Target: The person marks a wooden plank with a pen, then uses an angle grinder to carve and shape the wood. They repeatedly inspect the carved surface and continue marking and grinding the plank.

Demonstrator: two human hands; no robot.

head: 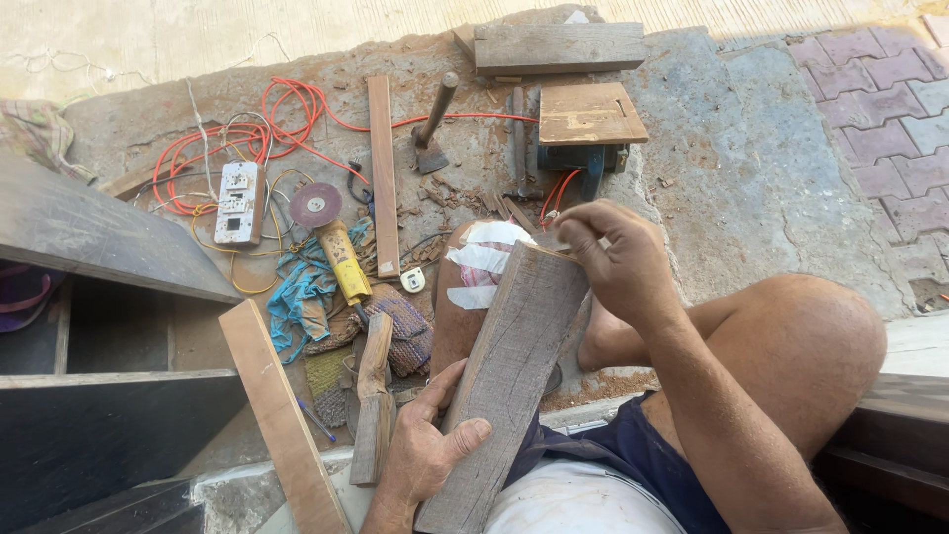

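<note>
The work area is a rough concrete floor (751,168) strewn with wood chips, bordered by paving blocks at the right and a dark cabinet (99,396) at the left. The person sits low, with a weathered grey plank (509,376) propped at a slant across the lap, its upper end resting near the raised knee. The left hand (425,450) grips the plank's lower left edge, thumb laid across the face and fingers wrapped behind. The right hand (613,259) sits at the plank's top corner with fingers pinched together; it probably holds a small marking tool or nail, but the view does not resolve it. For accurate work at the top end, the left hand should brace the plank firmly against the thigh so that it cannot rock, and the right hand should act with short, controlled strokes close to the edge. Nearby on the floor lie a hammer (432,127), a yellow angle grinder (331,237) with its disc, a white socket board (239,203), red cable (287,109), a long thin batten (383,173) and a square board (590,112).
</note>
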